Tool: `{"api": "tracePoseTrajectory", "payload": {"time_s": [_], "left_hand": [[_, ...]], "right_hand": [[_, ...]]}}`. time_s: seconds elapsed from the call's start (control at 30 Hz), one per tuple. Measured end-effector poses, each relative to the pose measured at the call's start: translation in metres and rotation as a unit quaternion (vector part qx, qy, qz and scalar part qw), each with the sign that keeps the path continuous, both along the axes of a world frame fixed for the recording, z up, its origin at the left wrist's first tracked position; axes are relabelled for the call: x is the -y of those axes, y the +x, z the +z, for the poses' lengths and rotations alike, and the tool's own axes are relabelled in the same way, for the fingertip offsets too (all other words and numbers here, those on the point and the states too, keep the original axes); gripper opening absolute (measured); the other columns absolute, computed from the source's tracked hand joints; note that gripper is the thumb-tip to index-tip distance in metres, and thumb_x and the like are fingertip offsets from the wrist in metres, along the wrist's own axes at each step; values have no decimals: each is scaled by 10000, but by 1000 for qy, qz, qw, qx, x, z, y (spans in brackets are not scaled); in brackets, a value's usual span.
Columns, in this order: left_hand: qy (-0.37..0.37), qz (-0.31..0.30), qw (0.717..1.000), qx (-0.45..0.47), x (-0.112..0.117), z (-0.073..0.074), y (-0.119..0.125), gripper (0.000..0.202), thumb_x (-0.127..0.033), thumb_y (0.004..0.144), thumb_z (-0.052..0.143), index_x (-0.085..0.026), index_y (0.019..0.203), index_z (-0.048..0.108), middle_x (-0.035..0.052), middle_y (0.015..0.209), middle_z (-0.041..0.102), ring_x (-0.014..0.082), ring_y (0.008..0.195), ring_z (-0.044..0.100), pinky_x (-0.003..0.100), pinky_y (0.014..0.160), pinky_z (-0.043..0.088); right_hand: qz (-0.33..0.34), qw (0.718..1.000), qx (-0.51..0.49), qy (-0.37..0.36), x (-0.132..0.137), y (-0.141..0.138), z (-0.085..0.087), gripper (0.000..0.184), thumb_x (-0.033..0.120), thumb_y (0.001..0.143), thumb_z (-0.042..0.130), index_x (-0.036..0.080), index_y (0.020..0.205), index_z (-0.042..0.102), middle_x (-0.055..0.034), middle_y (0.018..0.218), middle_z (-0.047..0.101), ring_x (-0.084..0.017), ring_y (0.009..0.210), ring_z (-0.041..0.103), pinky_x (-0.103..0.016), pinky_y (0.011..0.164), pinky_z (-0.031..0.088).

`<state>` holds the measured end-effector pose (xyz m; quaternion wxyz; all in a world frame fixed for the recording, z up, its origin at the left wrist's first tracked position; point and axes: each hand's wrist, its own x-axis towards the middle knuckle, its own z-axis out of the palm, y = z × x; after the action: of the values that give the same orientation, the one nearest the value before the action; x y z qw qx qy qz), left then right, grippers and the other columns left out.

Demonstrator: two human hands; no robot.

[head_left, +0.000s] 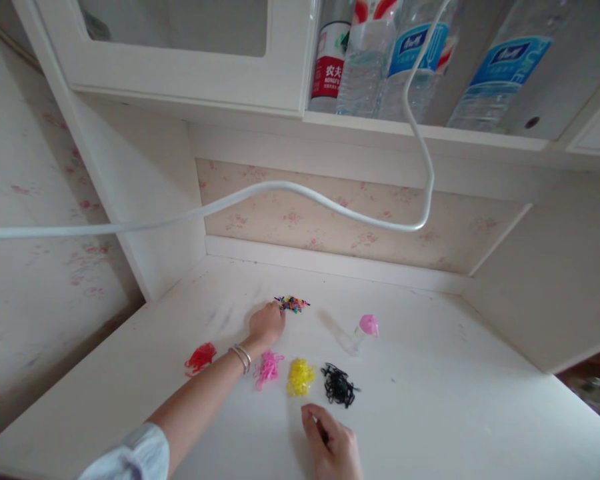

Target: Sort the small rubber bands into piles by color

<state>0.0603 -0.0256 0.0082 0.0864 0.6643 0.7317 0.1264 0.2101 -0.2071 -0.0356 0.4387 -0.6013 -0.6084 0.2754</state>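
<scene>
My left hand (pixel 266 324) reaches forward across the white desk (pixel 430 400), its fingers curled at the edge of a mixed-colour pile of small elastic bands (pixel 293 304). Sorted piles lie nearer me: red (pixel 200 357), pink (pixel 268 369), yellow (pixel 301 377) and black (pixel 339 385). My right hand (pixel 333 443) rests on the desk just below the black pile, fingers bent and pressed together; I cannot make out what it holds. A clear little bottle with a pink cap (pixel 361 330) lies on its side to the right of the mixed pile.
A white cable (pixel 280 188) hangs across the view above the desk. Water bottles (pixel 410 60) stand on the shelf overhead beside a cabinet door (pixel 180 60). White side panels close in the desk on left and right.
</scene>
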Motion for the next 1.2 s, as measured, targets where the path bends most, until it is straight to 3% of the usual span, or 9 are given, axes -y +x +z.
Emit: {"api": "tracePoseTrajectory", "payload": {"time_s": [0.2,0.5,0.73,0.87,1.03,1.2], "left_hand": [[-29,-29,999,-16,-1,-2,-10,291,-362,885,494,-143,1059,573,61,1031,615,169,907,597,386,809,483],[-37,-42,998,-2,1,2,-41,261,-349,883,501,-156,1036,588,56,1037,616,171,936,589,393,833,471],[-37,-54,998,0,5,6,-68,257,-364,883,470,-194,966,645,51,974,678,168,904,620,329,799,457],[-30,-58,998,-5,5,2,-60,263,-397,850,476,-250,948,672,54,962,696,193,915,630,277,749,445],[-29,-49,998,-8,-5,-3,-39,289,-400,854,503,-180,979,642,70,969,669,205,928,611,360,798,459],[-35,-51,998,11,-10,-4,-35,280,-350,876,513,-146,1058,575,62,1061,605,172,933,589,397,825,479]], "right_hand": [[8,1000,-2,-1,1,0,1,490,573,819,431,170,747,701,21,486,497,-84,425,393,-174,423,313],[51,998,10,-42,4,6,17,414,487,842,459,156,858,706,-5,582,593,-97,500,475,-155,489,365],[53,997,22,-58,5,5,18,422,494,854,430,165,834,693,2,561,563,-102,498,453,-171,490,342],[49,997,15,-55,6,4,16,415,487,856,430,165,843,692,-3,593,591,-100,512,473,-167,503,350],[43,998,26,-44,6,5,14,420,487,849,442,154,839,697,1,565,570,-95,498,453,-164,494,344],[52,996,25,-63,5,6,13,427,481,861,426,150,905,693,-7,622,599,-98,541,481,-158,521,356]]}}
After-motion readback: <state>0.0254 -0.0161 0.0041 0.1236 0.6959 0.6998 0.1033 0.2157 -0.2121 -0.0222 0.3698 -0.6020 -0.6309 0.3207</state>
